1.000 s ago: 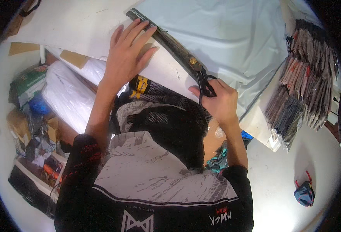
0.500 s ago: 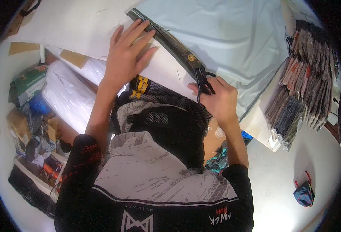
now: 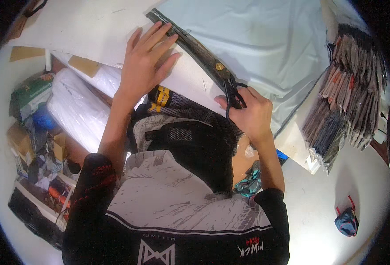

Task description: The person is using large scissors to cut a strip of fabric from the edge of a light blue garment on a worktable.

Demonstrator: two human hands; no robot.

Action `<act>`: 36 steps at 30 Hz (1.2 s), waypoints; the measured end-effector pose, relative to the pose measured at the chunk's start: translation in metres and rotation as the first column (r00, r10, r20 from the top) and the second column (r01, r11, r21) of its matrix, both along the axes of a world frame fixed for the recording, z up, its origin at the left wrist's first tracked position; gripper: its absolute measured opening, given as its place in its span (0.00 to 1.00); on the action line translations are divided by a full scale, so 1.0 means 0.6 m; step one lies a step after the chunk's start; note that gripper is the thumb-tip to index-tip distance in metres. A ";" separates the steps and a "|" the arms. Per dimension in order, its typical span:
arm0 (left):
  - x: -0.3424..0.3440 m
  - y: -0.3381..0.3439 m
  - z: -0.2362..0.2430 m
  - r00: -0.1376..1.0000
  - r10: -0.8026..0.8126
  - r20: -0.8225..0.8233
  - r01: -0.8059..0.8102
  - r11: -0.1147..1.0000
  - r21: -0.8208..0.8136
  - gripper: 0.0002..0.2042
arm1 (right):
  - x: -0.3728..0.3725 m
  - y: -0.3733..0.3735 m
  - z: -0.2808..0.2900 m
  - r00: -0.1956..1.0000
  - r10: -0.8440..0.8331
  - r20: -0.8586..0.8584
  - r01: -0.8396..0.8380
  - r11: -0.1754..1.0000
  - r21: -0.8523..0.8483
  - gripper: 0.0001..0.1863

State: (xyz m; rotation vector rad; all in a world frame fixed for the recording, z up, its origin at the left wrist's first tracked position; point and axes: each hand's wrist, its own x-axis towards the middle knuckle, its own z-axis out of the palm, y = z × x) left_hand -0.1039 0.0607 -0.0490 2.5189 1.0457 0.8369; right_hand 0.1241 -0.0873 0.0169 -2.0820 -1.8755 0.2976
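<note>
My right hand (image 3: 253, 114) is closed around the black handles of a pair of scissors (image 3: 220, 73) with a brass-coloured pivot. Their blades point up and left along a dark strip (image 3: 156, 17) at the near edge of a pale blue cloth (image 3: 257, 39). How far apart the blades are is hard to make out. My left hand (image 3: 144, 66) lies flat with fingers spread, its fingertips on the strip and the palm over the white tabletop (image 3: 93, 26).
Plastic-wrapped folded garments (image 3: 345, 88) are stacked at the right. A small dark drawstring pouch (image 3: 347, 223) lies at the lower right. Left of me are a white plastic-wrapped bundle (image 3: 78, 106), a green sack (image 3: 33, 95) and a box of odds and ends (image 3: 38, 205).
Both hands and the scissors stay almost where they were. The cloth and the strip have hardly shifted.
</note>
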 end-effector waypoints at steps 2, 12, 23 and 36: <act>0.000 0.000 0.001 1.000 -0.001 0.002 0.001 1.000 0.001 0.18 | 0.001 0.000 -0.004 1.000 0.015 0.003 -0.015 1.000 0.007 0.21; 0.005 0.005 -0.003 1.000 0.005 0.025 -0.005 1.000 0.004 0.17 | 0.011 0.000 0.000 0.997 0.071 -0.005 -0.071 0.996 -0.049 0.21; 0.002 0.005 -0.005 1.000 0.005 0.023 -0.005 1.000 -0.001 0.17 | 0.009 -0.001 -0.006 0.998 0.053 -0.016 -0.054 0.998 -0.013 0.21; 0.004 0.002 -0.003 1.000 0.013 0.022 -0.013 1.000 -0.006 0.17 | -0.001 0.005 -0.010 1.000 0.030 0.010 -0.030 1.000 -0.009 0.22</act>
